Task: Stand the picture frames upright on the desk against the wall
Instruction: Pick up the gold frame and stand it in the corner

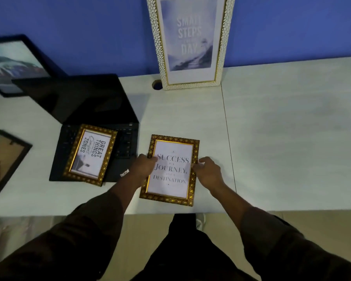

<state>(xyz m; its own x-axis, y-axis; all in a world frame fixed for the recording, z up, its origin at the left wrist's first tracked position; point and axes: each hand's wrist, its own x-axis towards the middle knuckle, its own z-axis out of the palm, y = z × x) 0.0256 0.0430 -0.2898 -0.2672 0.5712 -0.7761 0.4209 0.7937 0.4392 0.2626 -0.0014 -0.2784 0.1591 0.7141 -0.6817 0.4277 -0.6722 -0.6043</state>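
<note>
Head view, gold frame [171, 169] flat on desk [292, 138], left hand [145, 167], right hand [208, 172] gripping its sides

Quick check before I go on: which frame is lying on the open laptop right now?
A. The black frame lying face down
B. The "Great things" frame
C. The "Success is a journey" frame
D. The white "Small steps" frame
B: the "Great things" frame lies flat across the laptop keyboard, while both hands hold the "Success" frame on the bare desk beside it.
</note>
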